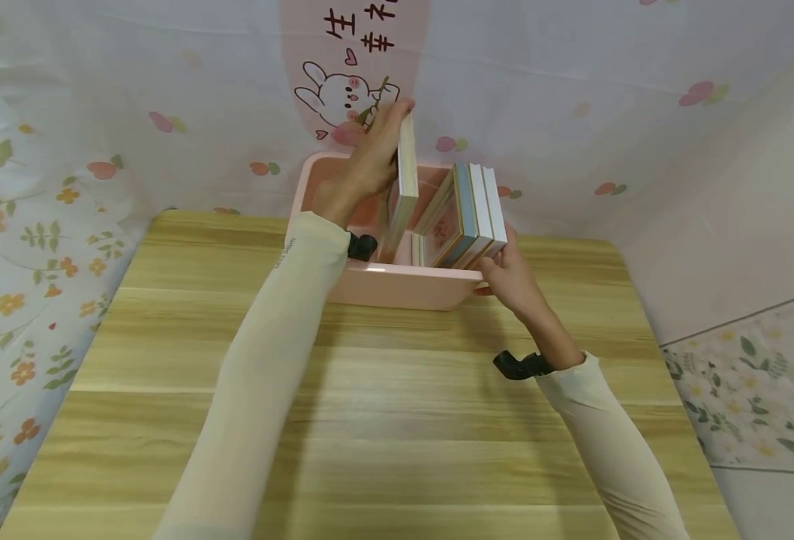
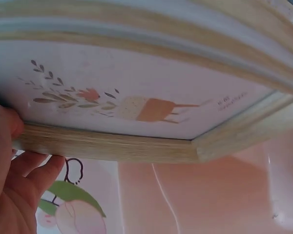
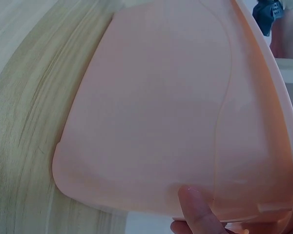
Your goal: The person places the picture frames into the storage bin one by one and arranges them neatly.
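Note:
My left hand (image 1: 373, 161) grips a light-wood picture frame (image 1: 407, 161) by its far edge, holding it upright over the left part of a pink plastic bin (image 1: 404, 289). A potted-plant print (image 2: 141, 109) shows behind the frame's front in the left wrist view. Several other picture frames (image 1: 471, 214), with blue and white edges, stand side by side in the bin's right half, leaning right. At the bin's front right corner, my right hand (image 1: 513, 274) holds the bin. A finger (image 3: 195, 207) presses its outer wall in the right wrist view; the palm is out of sight there.
The bin stands at the far edge of a wood-grain table (image 1: 397, 405), close against a printed cloth backdrop (image 1: 221, 90). Floral cloth (image 1: 25, 300) hangs along the left side, and a pale wall (image 1: 728, 225) rises on the right.

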Demonstrator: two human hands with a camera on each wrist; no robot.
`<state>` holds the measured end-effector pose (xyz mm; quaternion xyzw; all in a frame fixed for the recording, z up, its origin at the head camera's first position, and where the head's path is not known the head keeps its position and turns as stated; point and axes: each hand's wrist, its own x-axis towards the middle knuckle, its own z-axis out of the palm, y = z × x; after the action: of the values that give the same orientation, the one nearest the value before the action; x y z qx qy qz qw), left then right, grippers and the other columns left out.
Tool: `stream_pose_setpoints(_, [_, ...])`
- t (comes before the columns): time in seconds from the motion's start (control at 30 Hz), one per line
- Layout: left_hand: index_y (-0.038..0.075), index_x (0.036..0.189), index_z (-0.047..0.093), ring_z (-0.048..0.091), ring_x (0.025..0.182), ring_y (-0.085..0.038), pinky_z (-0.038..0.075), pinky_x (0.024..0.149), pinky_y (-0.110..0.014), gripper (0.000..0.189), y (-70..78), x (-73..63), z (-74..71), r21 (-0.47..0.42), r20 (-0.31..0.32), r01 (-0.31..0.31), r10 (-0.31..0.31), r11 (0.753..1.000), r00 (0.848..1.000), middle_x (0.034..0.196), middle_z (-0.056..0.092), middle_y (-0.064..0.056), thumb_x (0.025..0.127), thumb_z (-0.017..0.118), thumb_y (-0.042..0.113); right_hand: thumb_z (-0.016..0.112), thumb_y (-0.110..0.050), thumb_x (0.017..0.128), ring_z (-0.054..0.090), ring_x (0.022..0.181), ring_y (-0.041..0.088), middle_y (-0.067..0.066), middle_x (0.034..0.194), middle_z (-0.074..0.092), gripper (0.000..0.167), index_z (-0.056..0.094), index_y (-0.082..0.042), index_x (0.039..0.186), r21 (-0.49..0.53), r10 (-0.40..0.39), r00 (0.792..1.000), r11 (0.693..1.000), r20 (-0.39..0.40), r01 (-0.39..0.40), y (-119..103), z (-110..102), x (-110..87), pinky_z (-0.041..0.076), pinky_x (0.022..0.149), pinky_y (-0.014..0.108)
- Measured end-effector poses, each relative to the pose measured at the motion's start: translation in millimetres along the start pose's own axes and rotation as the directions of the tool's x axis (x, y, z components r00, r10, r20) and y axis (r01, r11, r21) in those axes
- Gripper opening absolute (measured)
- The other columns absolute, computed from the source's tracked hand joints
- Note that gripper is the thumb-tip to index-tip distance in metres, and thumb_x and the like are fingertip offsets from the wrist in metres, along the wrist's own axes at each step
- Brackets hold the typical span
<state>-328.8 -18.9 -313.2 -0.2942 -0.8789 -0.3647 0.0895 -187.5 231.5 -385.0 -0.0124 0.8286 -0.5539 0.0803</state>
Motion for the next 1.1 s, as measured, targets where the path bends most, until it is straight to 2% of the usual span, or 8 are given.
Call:
stream_pose_setpoints(0.07, [0.007, 0.152, 0.024, 0.038, 0.133, -0.027, 0.035, 0.112, -0.035, 0.062, 1.6, 1.4, 2.7, 0.007, 0.031, 0.008, -0.008, 1.0, 0.999, 0.15, 0.031, -0.018, 0.095, 0.047, -0.005, 0.044, -0.015, 0.101, 0.054, 0.121, 0.047, 0.019, 0.158, 0.027, 0.076, -0.004, -0.028, 0.158, -0.006, -0.001, 1.0, 1.0, -0.002, 0.001, 0, 0, 0.1, 0.057, 0.07, 0.055])
stream_pose_setpoints(0.2, [0.007, 0.152, 0.023, 0.043, 0.126, -0.031, 0.042, 0.105, -0.041, 0.065, 3.9, 4.1, 6.5, 0.025, 0.071, 0.001, -0.003, 1.0, 0.997, 0.149, 0.031, -0.018, 0.093, 0.049, -0.007, 0.043, -0.013, 0.1, 0.055, 0.119, 0.046, 0.02, 0.157, 0.029, 0.076, -0.003, -0.028, 0.158, -0.021, -0.001, 1.0, 1.0, -0.008, 0.001, -1, 1, 0.4, 0.058, 0.069, 0.053])
stream_pose_setpoints(0.43, [0.002, 0.15, 0.025, 0.04, 0.127, -0.032, 0.033, 0.113, -0.037, 0.061, 4.5, 6.1, 16.5, -0.005, 0.117, -0.003, 0.004, 1.0, 0.993, 0.148, 0.03, -0.021, 0.094, 0.044, -0.01, 0.042, -0.012, 0.099, 0.056, 0.117, 0.047, 0.021, 0.156, 0.03, 0.077, -0.004, -0.026, 0.159, -0.029, -0.003, 1.0, 1.0, -0.016, 0.003, -1, 1, 0.3, 0.058, 0.068, 0.052])
stream_pose_setpoints(0.63, [-0.001, 0.148, 0.029, 0.035, 0.138, -0.032, 0.026, 0.118, -0.035, 0.052, 3.2, 6.1, 24.6, 0.038, 0.128, -0.024, 0.019, 0.999, 0.992, 0.15, 0.033, -0.023, 0.099, 0.044, -0.002, 0.042, -0.011, 0.1, 0.057, 0.116, 0.047, 0.024, 0.154, 0.033, 0.075, -0.003, -0.025, 0.159, -0.024, -0.002, 1.0, 1.0, -0.019, 0.001, -1, 2, 0.0, 0.058, 0.068, 0.052])
stream_pose_setpoints(0.87, [0.007, 0.15, 0.029, 0.041, 0.135, -0.032, 0.033, 0.115, -0.039, 0.053, 8.0, 8.0, 30.6, 0.036, 0.201, -0.003, -0.004, 0.999, 0.98, 0.153, 0.031, -0.019, 0.1, 0.046, 0.001, 0.042, -0.012, 0.1, 0.056, 0.118, 0.047, 0.023, 0.155, 0.031, 0.076, -0.004, -0.025, 0.159, -0.036, 0.012, 1.0, 0.999, -0.022, -0.013, -1, 2, -0.3, 0.058, 0.069, 0.051])
stream_pose_setpoints(1.0, [0.016, 0.149, 0.034, 0.051, 0.124, -0.032, 0.041, 0.108, -0.041, 0.048, 12.1, 10.8, 32.6, 0.06, 0.245, 0.003, -0.018, 0.998, 0.969, 0.149, 0.033, -0.017, 0.103, 0.044, 0.007, 0.041, -0.012, 0.101, 0.057, 0.117, 0.047, 0.024, 0.154, 0.034, 0.075, -0.005, -0.026, 0.158, -0.02, 0.0, 1.0, 1.0, -0.012, -0.001, 1, 2, 0.6, 0.058, 0.069, 0.052])
stream_pose_setpoints(1.1, [0.017, 0.148, 0.035, 0.054, 0.115, -0.032, 0.044, 0.103, -0.04, 0.044, 13.3, 14.7, 35.2, 0.071, 0.266, 0.008, -0.026, 0.997, 0.964, 0.146, 0.034, -0.016, 0.105, 0.044, 0.012, 0.04, -0.012, 0.101, 0.058, 0.115, 0.048, 0.025, 0.153, 0.035, 0.075, -0.005, -0.026, 0.158, -0.017, -0.01, 1.0, 1.0, -0.007, 0.01, 1, 2, 1.0, 0.058, 0.069, 0.052])
